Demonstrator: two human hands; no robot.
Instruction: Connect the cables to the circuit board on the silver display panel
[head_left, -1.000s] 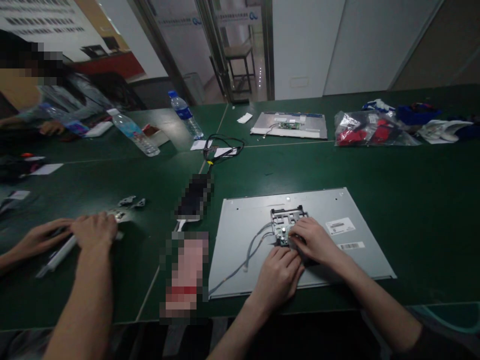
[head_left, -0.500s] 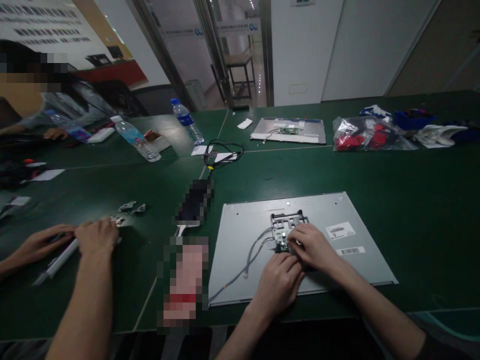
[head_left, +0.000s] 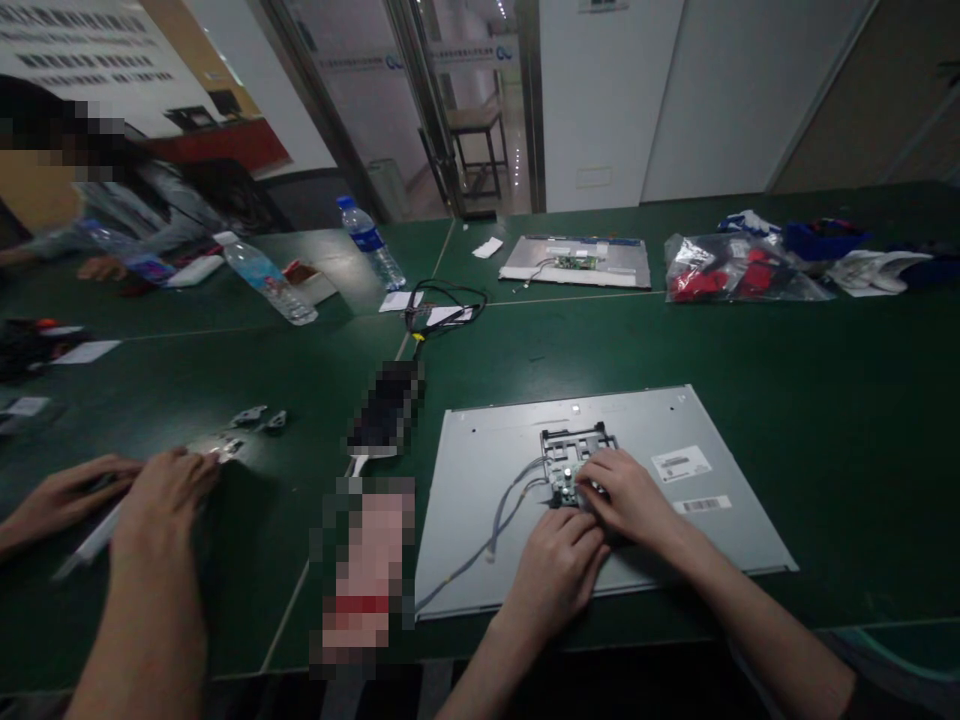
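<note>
A large flat grey metal-backed panel (head_left: pixel 480 520) lies on the table before me. At its middle is a metal bracket (head_left: pixel 576 437) with openings, and a small green circuit board (head_left: pixel 568 478) sits against it. Grey cables (head_left: pixel 501 512) run from the board to the panel's lower left. My right hand (head_left: pixel 626 490) has its fingers bent and pressed at the board's right side. Closed at the board's lower edge is my left hand (head_left: pixel 564 562), almost touching the right one. The fingertips of both hands are partly hidden.
A co-worker's hands (head_left: pixel 161 500) handle a white strip (head_left: pixel 90 545) at left, near small metal parts (head_left: pixel 251 415). A cable (head_left: pixel 450 300), bottles (head_left: pixel 373 245), a second panel (head_left: pixel 525 262) and a plastic bag with red items (head_left: pixel 739 270) lie farther back.
My hands stay almost still at the circuit board. At left, the co-worker's hands and the white strip have shifted slightly left.
</note>
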